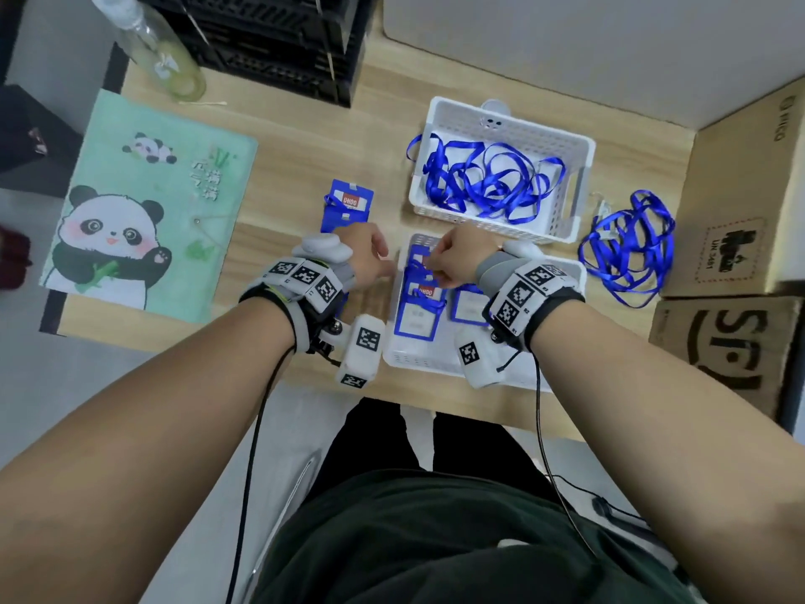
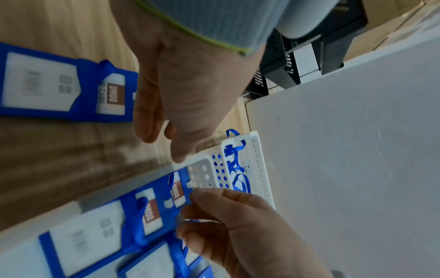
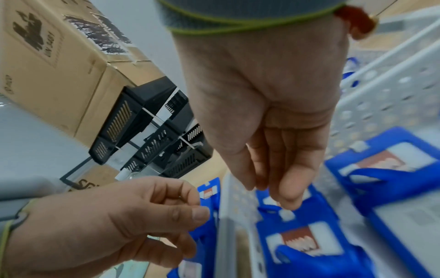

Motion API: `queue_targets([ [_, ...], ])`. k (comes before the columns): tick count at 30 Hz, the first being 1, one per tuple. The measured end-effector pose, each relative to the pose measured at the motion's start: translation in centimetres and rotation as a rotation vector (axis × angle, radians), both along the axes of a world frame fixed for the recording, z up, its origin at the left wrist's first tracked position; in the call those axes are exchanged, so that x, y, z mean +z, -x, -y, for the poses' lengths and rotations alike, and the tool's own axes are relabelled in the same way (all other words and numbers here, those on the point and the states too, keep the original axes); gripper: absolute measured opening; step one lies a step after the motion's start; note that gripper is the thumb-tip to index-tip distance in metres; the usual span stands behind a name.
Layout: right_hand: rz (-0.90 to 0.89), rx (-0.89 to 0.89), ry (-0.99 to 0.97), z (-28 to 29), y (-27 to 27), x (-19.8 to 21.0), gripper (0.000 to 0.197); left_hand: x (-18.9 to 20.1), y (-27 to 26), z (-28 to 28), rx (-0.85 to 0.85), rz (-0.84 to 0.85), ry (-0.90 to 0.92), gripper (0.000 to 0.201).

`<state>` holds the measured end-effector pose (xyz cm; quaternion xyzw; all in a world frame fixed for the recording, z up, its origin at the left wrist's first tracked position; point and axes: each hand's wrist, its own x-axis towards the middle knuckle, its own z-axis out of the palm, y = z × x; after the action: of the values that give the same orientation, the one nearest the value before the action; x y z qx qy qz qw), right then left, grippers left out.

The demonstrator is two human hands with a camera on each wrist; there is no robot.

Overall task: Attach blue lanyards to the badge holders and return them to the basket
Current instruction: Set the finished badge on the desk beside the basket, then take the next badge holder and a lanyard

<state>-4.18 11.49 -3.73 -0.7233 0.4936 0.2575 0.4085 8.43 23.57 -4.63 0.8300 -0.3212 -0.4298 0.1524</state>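
Panda folder (image 1: 143,202) lies at the table's left; next come badge holders on the wood (image 1: 346,207). The left hand (image 1: 366,259) hovers beside them, fingers loosely curled, holding nothing. The right hand (image 1: 461,255) pinches the top of a badge holder (image 1: 418,298) inside the near white basket (image 1: 435,364). Blue lanyards (image 1: 488,180) fill the far basket (image 1: 562,141), with more (image 1: 627,250) loose at right

Blue lanyards (image 1: 492,178) fill a white perforated basket (image 1: 581,150); blue-framed badge holders (image 1: 416,307) show red-and-white labels; a mint-green folder (image 1: 143,202) bears black-and-white pandas; the table (image 1: 287,167) is pale woodgrain.
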Motion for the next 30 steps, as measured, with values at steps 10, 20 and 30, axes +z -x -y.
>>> queue_targets([
  [10, 0.019, -0.035, -0.053, -1.0, 4.4, -2.8, 0.018, -0.8, 2.5, 0.5, -0.078, 0.093, -0.013, 0.030],
  [20, 0.230, -0.086, -0.078, 2.8, 5.9, 3.4, 0.006, 3.5, 4.0, 3.2, -0.014, 0.069, 0.092, 0.022],
  [30, 0.558, -0.169, 0.095, 10.6, 9.4, 14.9, 0.009, 14.3, 6.2, 11.3, -0.014, -0.042, 0.367, 0.015],
])
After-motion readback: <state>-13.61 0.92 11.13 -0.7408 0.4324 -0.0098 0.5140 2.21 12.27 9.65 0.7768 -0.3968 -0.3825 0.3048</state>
